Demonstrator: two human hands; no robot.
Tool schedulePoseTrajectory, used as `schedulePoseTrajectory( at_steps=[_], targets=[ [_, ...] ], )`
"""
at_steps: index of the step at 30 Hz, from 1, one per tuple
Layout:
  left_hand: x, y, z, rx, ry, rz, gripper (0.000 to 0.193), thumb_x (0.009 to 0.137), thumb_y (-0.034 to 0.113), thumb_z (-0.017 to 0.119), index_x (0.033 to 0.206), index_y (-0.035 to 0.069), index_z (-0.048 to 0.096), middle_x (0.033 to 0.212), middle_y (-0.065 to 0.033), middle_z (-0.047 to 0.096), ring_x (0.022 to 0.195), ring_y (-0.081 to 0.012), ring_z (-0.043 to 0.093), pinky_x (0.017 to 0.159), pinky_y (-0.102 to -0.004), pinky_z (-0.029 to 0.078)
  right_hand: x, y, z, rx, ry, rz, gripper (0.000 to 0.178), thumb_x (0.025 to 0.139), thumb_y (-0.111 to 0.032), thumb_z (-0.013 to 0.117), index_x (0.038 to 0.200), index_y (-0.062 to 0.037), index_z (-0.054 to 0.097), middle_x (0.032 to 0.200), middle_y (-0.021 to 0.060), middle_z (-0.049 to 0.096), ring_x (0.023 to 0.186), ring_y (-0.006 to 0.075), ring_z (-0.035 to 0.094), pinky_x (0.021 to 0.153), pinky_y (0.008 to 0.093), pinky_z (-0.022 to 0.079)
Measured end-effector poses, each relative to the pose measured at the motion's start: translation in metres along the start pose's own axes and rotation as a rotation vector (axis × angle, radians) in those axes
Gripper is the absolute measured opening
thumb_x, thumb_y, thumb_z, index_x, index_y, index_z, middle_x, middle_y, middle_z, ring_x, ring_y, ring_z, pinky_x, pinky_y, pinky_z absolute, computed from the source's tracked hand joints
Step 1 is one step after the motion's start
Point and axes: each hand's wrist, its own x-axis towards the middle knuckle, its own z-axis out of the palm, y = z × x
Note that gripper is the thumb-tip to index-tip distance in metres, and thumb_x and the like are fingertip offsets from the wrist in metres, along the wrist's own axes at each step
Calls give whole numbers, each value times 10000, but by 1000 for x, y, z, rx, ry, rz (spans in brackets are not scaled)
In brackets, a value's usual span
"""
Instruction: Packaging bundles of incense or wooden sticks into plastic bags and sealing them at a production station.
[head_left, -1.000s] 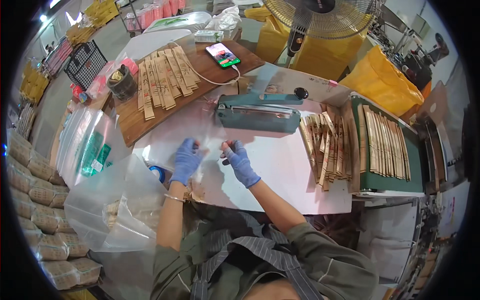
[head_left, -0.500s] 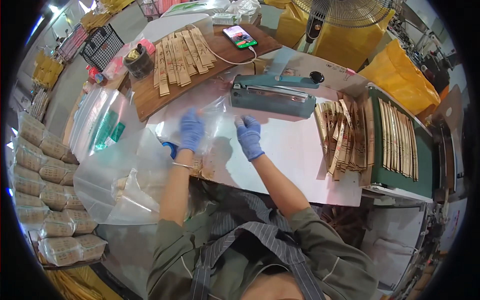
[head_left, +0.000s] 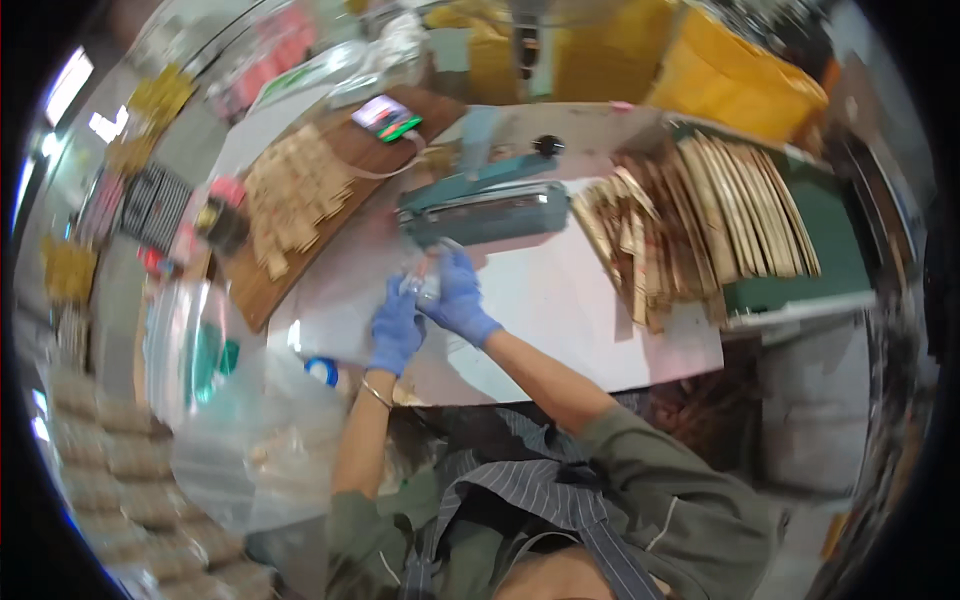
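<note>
Both hands wear blue-purple gloves and meet over the white tabletop (head_left: pixel 530 340). Crumpled clear plastic (head_left: pixel 422 284), likely a thin bag, is bunched between them. My left hand (head_left: pixel 397 335) is closed on its lower left side. My right hand (head_left: pixel 460 298) pinches it from the right, and the fingertips are smeared by motion. Just beyond my hands stands a grey-green bag sealer (head_left: pixel 490 215) with its arm raised. To its right lie several flat tan paper strips or sleeves (head_left: pixel 640 260), with an even row of more strips (head_left: pixel 750 210) beside them.
A brown wooden board (head_left: pixel 250 290) at the left bears more tan strips (head_left: pixel 295 190) and a lit phone (head_left: pixel 386 118) on a cable. A blue tape roll (head_left: pixel 321 372) sits near the front edge. Clear bags (head_left: pixel 240 430) hang at the left, above stacked packs (head_left: pixel 130 480).
My hands have come together, with the clear plastic gathered between them; before, they were apart with the plastic spread at the left hand. The whole view has turned and blurred.
</note>
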Motion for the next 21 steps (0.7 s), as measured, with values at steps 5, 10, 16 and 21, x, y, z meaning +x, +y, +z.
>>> schedulePoseTrajectory(
  at_steps=[5,10,16,21],
  targets=[
    [-23,-26,-3,-197,344,102,343,713,85,588,1055,75,619,1228,-184,476,1033,-330,518,882,-350,444,45,54,-65,-120,-155,623,602,585,-286,745,1056,-24,475,1135,195,448,1079,361,436,920,417,372],
    [-59,29,-16,-525,247,229,287,690,87,699,963,47,618,1203,-120,509,822,-163,602,634,-234,470,59,58,-290,-410,-21,-11,517,699,-332,692,1099,-55,519,1026,176,534,941,330,520,830,415,414],
    [-8,123,76,-854,-141,418,476,661,81,739,1104,52,567,1256,-97,468,1048,-202,534,801,-277,493,81,194,-538,-982,226,963,463,826,-452,486,1033,-47,572,1055,180,596,972,351,573,832,424,440],
    [101,216,156,-1134,-328,165,729,792,260,642,1354,-19,271,1323,-149,390,1200,-211,380,994,-311,303,88,173,-392,-1196,9,295,180,709,-182,531,742,-36,631,793,158,622,707,282,610,584,375,506]
  ],
)
